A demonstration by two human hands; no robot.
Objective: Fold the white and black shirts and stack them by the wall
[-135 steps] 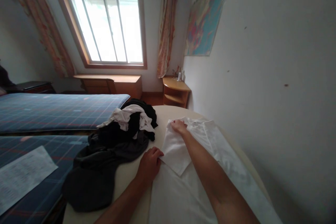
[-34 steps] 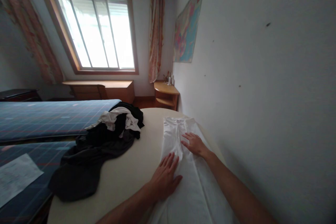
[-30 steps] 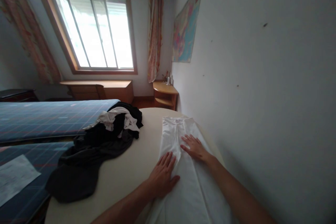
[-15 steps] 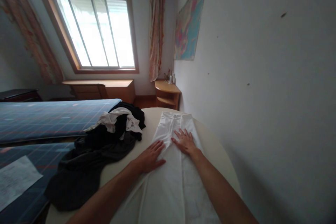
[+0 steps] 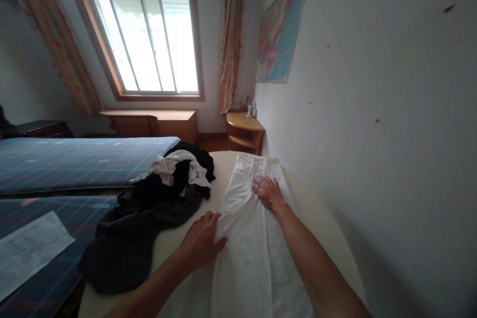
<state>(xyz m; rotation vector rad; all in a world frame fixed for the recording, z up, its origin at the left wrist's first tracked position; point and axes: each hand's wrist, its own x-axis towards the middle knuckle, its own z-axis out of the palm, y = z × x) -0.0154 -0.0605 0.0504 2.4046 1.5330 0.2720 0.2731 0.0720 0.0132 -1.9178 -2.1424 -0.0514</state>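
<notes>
A pair of white trousers [image 5: 246, 248] lies stretched out on a round cream table [image 5: 331, 238], its waistband at the far end. My left hand [image 5: 203, 238] rests at the left edge of the trousers, thumb apart from the fingers, holding nothing. Higher up, near the waistband, my right hand [image 5: 268, 192] lies on the cloth with its fingers spread and slightly bent. Small creases run across the fabric between the two hands. The near end of the trousers runs out of the bottom of the view.
To the left, a heap of dark and light clothes [image 5: 149, 223] covers part of the table. Beyond it are blue plaid mattresses [image 5: 85, 164], one bearing a sheet of paper [image 5: 33, 253]. A white wall [image 5: 391, 169] stands close on the right. A corner shelf [image 5: 244, 121] is behind the table.
My left hand has slid left and nearer to me, to the trousers' edge. My right hand has shifted slightly towards the waistband, its fingers more bent. The view has turned a little left.
</notes>
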